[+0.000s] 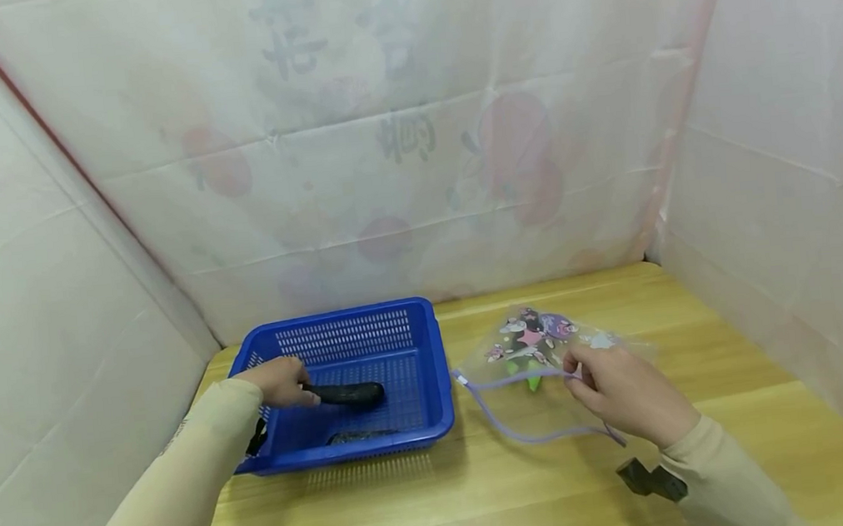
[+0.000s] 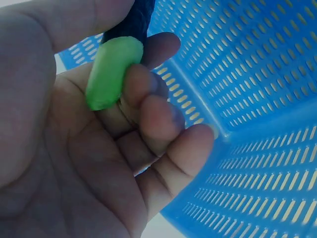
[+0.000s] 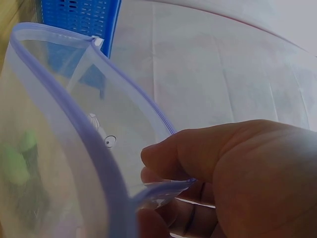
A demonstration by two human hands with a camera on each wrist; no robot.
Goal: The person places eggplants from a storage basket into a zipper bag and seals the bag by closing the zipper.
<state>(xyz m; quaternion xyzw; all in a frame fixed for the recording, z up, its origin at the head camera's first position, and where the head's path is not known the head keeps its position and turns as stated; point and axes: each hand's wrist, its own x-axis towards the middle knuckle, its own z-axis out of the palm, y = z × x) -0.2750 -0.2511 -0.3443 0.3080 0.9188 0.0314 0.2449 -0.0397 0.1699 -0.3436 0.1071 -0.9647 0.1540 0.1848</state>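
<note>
The left hand [image 1: 280, 381] pinches a dark vegetable [image 1: 352, 394]. Its long body points sideways, toward the right hand [image 1: 626, 390] (which pinches a bag [image 1: 537, 338]).

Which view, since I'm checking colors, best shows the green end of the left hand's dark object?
Left wrist: the green end shows close up. Head shows only the dark body; right wrist, none of it.

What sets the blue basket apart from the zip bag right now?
The basket is solid blue; the bag is see-through with printed pictures. The basket has stiff, slotted walls; the bag is limp film with a purple edge. The basket looks larger than the bag. Both are open.
</note>
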